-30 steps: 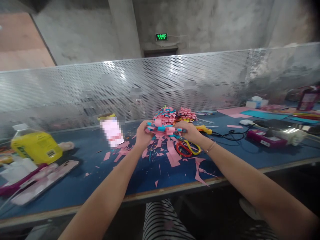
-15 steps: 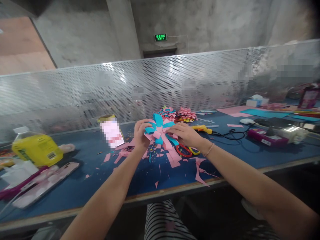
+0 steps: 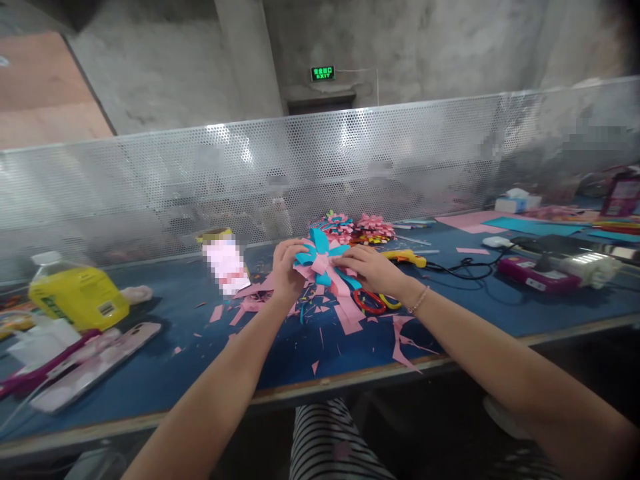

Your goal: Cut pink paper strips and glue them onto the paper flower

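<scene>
Two bare hands hold a pink-and-blue paper flower [image 3: 321, 265] between them in the head view, which looks forward and down over a blue table [image 3: 185, 373]. The flower is raised above the middle of the table, between its near edge and the mesh panel [image 3: 320, 173] along its far edge, blue and pink petals fanned out and its open face toward the wearer. At its left side, the left hand [image 3: 290, 268] grips the rim with curled fingers; where that thumb presses is hard to tell. The right hand [image 3: 369, 270] pinches petals on the other side with bunched fingertips.

Step in hand, by the look of it: spreading and setting the petals. The next move seems to call for a light pinch on one petal at a time while the left hand steadies the rest, since paper creases easily.

Behind the flower, toward the far edge, two fuller paper clusters [image 3: 370, 229] sit side by side. Scissors [image 3: 369, 304] lie just beyond the right hand's wrist side, partly covered, with a yellow tool [image 3: 407, 258] farther back. Pink scraps [image 3: 350, 319] litter the table down to its near edge. A yellow bottle [image 3: 77, 297] stands toward the left end.
</scene>
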The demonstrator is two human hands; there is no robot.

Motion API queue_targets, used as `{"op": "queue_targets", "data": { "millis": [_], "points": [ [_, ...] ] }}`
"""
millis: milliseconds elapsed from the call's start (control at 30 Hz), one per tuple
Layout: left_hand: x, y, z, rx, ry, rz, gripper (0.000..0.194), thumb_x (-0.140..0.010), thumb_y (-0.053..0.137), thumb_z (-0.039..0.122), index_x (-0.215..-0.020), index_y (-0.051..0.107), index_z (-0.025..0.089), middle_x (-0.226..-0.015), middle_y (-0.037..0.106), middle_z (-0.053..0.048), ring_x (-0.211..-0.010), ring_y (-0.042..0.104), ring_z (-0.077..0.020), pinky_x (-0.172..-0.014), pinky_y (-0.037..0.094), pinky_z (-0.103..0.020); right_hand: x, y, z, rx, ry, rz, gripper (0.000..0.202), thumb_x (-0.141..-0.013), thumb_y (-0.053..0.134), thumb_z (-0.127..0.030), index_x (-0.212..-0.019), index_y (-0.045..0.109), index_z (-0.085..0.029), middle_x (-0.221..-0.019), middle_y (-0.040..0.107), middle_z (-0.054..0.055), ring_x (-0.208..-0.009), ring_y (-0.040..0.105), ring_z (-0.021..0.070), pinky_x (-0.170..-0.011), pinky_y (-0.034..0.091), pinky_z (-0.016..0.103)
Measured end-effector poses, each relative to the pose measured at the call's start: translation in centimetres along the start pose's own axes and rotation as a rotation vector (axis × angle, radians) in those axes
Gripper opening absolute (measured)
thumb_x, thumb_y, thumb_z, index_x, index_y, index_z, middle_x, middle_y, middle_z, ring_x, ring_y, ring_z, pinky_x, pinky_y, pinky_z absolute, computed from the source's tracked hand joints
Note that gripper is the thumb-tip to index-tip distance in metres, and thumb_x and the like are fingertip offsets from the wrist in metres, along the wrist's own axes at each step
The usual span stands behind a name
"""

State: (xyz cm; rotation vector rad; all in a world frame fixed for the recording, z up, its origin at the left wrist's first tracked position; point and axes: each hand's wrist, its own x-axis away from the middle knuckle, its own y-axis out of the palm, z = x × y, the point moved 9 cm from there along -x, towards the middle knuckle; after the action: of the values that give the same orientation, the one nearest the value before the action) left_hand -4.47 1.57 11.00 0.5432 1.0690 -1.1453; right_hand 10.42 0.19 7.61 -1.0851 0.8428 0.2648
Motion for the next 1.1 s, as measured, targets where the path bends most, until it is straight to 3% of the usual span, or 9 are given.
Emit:
{"op": "queue_targets", "data": {
  "millis": [233, 367, 633, 800, 933, 1100],
  "points": [
    [0.3, 0.1, 0.7, -0.019, 0.157, -0.039, 0.014, -0.060, 0.060, 0.020, -0.074, 0.060, 0.024, -0.087, 0.059, -0.005, -0.090, 0.051, -0.0218, -0.085, 0.037, -0.038, 0.0, 0.1, 0.2, -0.063, 0.029, 0.002, 0.036, -0.078, 0.043, -0.012, -0.113, 0.049, -0.018, -0.100, 0.055, 0.009, -0.092, 0.047, 0.0187, -0.081, 0.042, 0.037],
    [0.4, 0.2, 0.1, -0.086, 0.171, -0.094, 0.020, -0.058, 0.064, 0.029, -0.077, 0.061, 0.025, -0.091, 0.060, -0.006, -0.093, 0.051, -0.0236, -0.087, 0.036, -0.040, 0.1, 0.2, 0.3, -0.108, 0.051, 0.005, 0.035, -0.077, 0.042, -0.010, -0.111, 0.050, -0.017, -0.100, 0.056, 0.009, -0.091, 0.047, 0.0178, -0.081, 0.041, 0.035],
    [0.4, 0.2, -0.2, -0.291, 0.368, -0.118, 0.023, -0.067, 0.056, 0.041, -0.081, 0.059, 0.023, -0.097, 0.061, -0.008, -0.100, 0.051, -0.0250, -0.093, 0.030, -0.046, 0.5, 0.9, 2.1, -0.179, 0.216, -0.015, 0.045, -0.073, 0.041, -0.005, -0.116, 0.046, -0.018, -0.110, 0.053, 0.010, -0.103, 0.042, 0.0217, -0.088, 0.035, 0.043],
    [0.7, 0.0, 0.0, -0.439, 0.479, -0.103, 0.014, -0.075, 0.049, 0.031, -0.079, 0.059, 0.021, -0.098, 0.061, -0.009, -0.103, 0.051, -0.0238, -0.092, 0.032, -0.047, 0.6, 0.8, 3.7, -0.194, 0.292, -0.003, 0.045, -0.071, 0.036, 0.000, -0.111, 0.049, -0.016, -0.109, 0.055, 0.009, -0.106, 0.041, 0.0208, -0.092, 0.033, 0.043],
    [1.1, -0.3, 0.5, -0.543, 0.549, -0.076, 0.011, -0.078, 0.048, 0.024, -0.074, 0.059, 0.022, -0.096, 0.063, -0.006, -0.100, 0.053, -0.0203, -0.092, 0.033, -0.045, -0.6, -0.1, 2.4, -0.233, 0.246, 0.062, 0.031, -0.079, 0.036, -0.005, -0.101, 0.054, -0.018, -0.102, 0.058, 0.007, -0.096, 0.048, 0.0169, -0.087, 0.038, 0.038],
    [1.6, 0.1, 0.5, -0.582, 0.592, -0.102, 0.011, -0.079, 0.049, 0.022, -0.074, 0.058, 0.023, -0.095, 0.063, -0.003, -0.097, 0.053, -0.0177, -0.092, 0.032, -0.041, -1.8, 1.1, -0.7, -0.241, 0.102, 0.028, 0.017, -0.085, 0.041, -0.017, -0.096, 0.055, -0.017, -0.097, 0.059, 0.006, -0.094, 0.050, 0.0149, -0.083, 0.043, 0.032]
  ]
}}
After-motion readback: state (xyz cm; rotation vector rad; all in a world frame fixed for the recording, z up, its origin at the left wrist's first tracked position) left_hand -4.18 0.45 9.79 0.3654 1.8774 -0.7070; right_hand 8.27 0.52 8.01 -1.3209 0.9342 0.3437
